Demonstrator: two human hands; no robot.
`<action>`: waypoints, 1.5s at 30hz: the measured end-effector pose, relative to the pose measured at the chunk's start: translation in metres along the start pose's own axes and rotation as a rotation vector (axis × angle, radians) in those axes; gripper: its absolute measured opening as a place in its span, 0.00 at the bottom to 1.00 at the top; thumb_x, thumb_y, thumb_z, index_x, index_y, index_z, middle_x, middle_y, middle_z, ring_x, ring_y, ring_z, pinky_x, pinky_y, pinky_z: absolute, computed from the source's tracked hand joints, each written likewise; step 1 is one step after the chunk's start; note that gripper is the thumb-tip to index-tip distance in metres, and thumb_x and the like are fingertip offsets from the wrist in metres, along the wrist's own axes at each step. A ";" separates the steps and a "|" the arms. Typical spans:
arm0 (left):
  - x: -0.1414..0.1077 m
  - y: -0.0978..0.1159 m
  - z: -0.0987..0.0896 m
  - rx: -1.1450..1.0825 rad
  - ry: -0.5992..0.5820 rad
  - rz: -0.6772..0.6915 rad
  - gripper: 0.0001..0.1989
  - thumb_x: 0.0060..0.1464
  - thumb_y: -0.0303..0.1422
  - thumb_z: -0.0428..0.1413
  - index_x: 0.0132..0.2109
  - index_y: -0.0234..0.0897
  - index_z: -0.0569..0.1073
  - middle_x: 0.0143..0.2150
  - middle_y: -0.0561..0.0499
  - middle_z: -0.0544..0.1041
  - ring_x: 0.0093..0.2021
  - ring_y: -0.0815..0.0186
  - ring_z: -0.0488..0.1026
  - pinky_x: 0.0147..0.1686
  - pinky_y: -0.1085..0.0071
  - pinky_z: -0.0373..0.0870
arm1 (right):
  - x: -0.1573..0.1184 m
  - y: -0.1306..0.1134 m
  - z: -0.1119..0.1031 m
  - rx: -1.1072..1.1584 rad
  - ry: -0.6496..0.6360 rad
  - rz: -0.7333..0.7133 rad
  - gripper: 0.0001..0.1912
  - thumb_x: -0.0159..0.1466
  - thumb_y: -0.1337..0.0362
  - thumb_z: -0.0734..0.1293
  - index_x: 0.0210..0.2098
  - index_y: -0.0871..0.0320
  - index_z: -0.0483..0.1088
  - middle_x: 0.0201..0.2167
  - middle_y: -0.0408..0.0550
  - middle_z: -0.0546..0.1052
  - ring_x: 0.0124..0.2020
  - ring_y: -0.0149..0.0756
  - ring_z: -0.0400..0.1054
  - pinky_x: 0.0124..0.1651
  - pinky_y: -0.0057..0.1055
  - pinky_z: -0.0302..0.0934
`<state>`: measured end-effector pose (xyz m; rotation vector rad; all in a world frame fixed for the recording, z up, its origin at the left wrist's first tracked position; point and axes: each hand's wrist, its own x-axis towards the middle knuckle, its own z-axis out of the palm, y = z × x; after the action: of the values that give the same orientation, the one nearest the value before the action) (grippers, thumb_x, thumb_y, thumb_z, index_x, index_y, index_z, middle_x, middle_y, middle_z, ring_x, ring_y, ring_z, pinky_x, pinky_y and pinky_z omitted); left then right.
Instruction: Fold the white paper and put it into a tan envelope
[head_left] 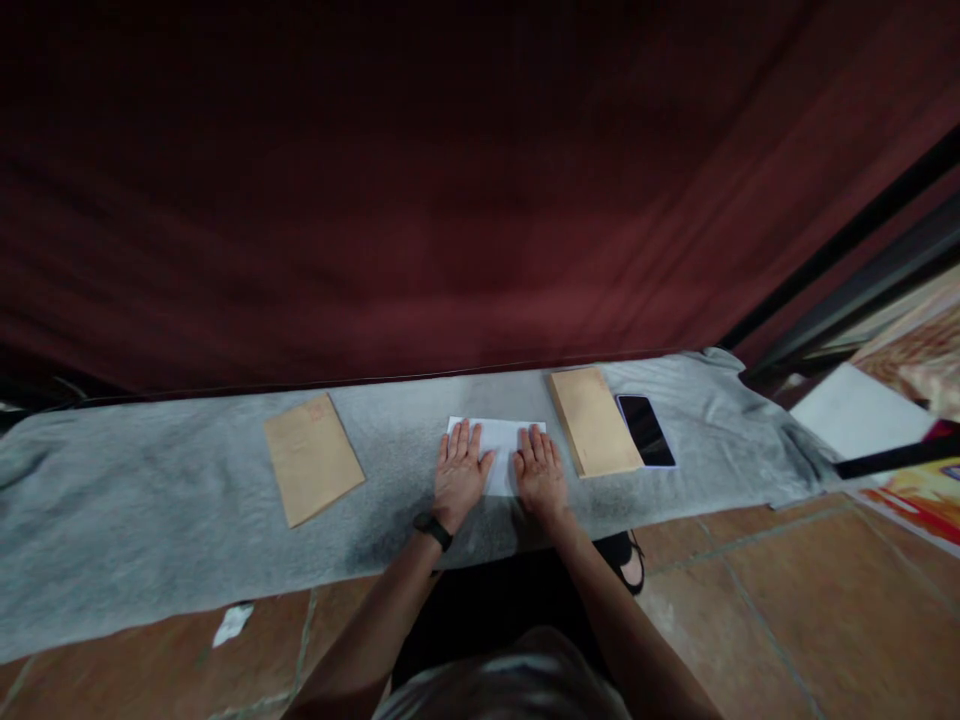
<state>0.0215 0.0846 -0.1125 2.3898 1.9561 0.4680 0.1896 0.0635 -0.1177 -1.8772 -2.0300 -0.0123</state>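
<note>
The left hand (458,480) and right hand (542,482) lie stretched flat, gripping nothing; the paper (500,458) is under both on the worktop (405,415), and seems longest from side to side; an envelope (313,460) lies to the left. Both hands are equally near.

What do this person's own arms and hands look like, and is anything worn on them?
The left hand and right hand are gloveless. A dark, watch-like wristband circles the left wrist; none shows on the right. The forearms show no sleeves or cables.
</note>
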 end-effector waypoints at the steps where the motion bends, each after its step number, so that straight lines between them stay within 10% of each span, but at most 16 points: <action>1: -0.001 -0.002 -0.001 0.024 0.000 -0.010 0.31 0.68 0.46 0.41 0.71 0.32 0.58 0.73 0.39 0.54 0.74 0.53 0.48 0.70 0.51 0.48 | 0.003 0.002 0.000 -0.014 0.003 0.026 0.27 0.73 0.63 0.54 0.68 0.69 0.58 0.69 0.64 0.58 0.69 0.52 0.54 0.69 0.49 0.48; 10: -0.001 -0.002 -0.003 0.058 -0.008 -0.008 0.29 0.68 0.40 0.42 0.70 0.31 0.58 0.73 0.38 0.53 0.74 0.53 0.49 0.70 0.51 0.49 | 0.025 -0.030 0.013 0.067 -0.022 -0.155 0.25 0.74 0.60 0.53 0.67 0.61 0.61 0.69 0.56 0.61 0.69 0.46 0.54 0.70 0.46 0.47; 17: -0.001 -0.004 -0.002 0.021 -0.005 -0.020 0.29 0.68 0.39 0.42 0.71 0.31 0.58 0.73 0.38 0.54 0.73 0.53 0.51 0.70 0.51 0.49 | 0.032 0.001 0.009 0.017 -0.049 -0.086 0.26 0.75 0.59 0.52 0.69 0.63 0.58 0.69 0.57 0.62 0.69 0.48 0.54 0.69 0.47 0.45; 34: -0.003 -0.009 -0.003 -0.056 0.054 0.000 0.27 0.68 0.41 0.42 0.67 0.32 0.64 0.71 0.38 0.61 0.71 0.53 0.56 0.69 0.52 0.52 | 0.124 0.010 -0.051 0.015 -0.581 0.002 0.18 0.57 0.62 0.73 0.47 0.58 0.75 0.58 0.57 0.71 0.60 0.51 0.62 0.59 0.39 0.58; 40: -0.002 -0.015 -0.002 -0.213 0.154 -0.001 0.23 0.67 0.38 0.44 0.65 0.34 0.67 0.69 0.38 0.64 0.70 0.53 0.59 0.68 0.50 0.56 | 0.125 0.022 -0.063 0.255 -0.591 0.081 0.09 0.58 0.71 0.67 0.38 0.59 0.76 0.42 0.52 0.79 0.47 0.42 0.72 0.48 0.31 0.63; 45: -0.010 -0.017 -0.024 -0.352 0.374 -0.126 0.24 0.68 0.37 0.43 0.67 0.37 0.62 0.72 0.40 0.57 0.71 0.55 0.55 0.68 0.52 0.58 | 0.092 0.036 -0.072 0.609 -0.453 0.263 0.09 0.63 0.60 0.64 0.36 0.59 0.72 0.35 0.48 0.78 0.36 0.38 0.74 0.36 0.28 0.66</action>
<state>-0.0022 0.0744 -0.0950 2.0587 1.9287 1.2121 0.2399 0.1376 -0.0337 -1.8108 -1.7259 1.0578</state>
